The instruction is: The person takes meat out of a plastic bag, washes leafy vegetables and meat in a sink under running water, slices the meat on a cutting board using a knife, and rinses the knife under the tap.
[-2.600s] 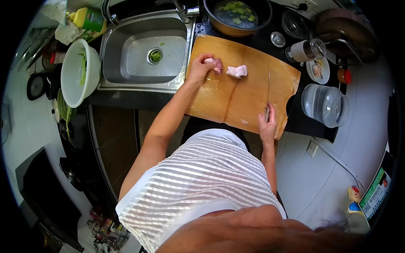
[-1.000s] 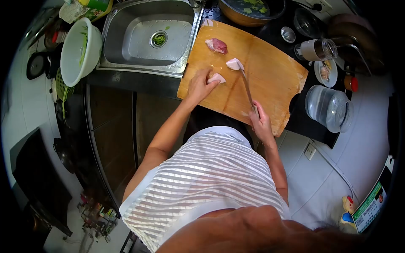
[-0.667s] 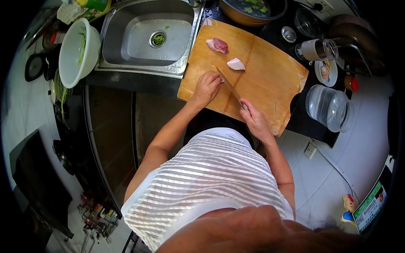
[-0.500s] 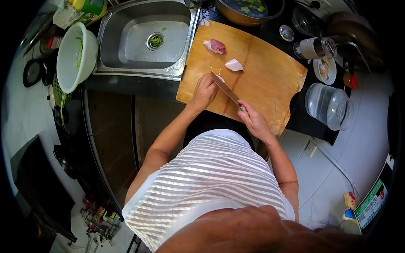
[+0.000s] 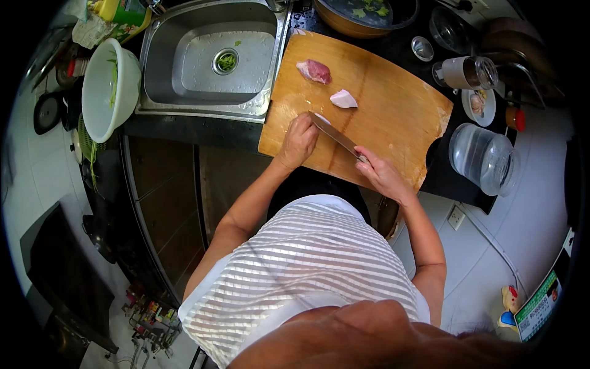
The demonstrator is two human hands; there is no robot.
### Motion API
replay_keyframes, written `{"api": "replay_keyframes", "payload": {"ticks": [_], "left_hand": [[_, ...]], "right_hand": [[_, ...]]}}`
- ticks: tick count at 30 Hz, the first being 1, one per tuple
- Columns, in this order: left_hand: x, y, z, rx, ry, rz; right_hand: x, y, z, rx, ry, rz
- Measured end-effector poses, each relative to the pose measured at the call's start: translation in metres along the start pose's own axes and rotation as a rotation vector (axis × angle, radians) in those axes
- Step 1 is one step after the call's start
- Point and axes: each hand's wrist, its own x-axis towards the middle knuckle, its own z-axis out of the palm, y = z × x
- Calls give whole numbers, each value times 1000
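A wooden cutting board lies in front of me. My right hand is wrapped round the handle of a knife, whose blade points up and left. The blade's far end rests against a small pale piece of meat, mostly hidden by blade and fingers. Curled on that same piece, my left hand is beside the blade's tip. A pinkish-white piece lies above the knife, and a redder piece sits near the board's upper left.
Left of the board is a steel sink. A white bowl with green stems stands farther left. Behind the board is a basin of leaves. To the right are a glass jar, a small dish and a large water jar.
My left hand has gone from the upper-left meat to a smaller pale piece nearer me. The knife has swung left from the board's right side onto that piece.
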Motion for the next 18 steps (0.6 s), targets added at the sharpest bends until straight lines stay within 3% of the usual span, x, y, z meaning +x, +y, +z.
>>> {"api": "replay_keyframes", "payload": {"ticks": [18], "left_hand": [[3, 0, -3, -43, -5, -41]], "right_hand": [[15, -13, -25, -79, -155, 20]]}}
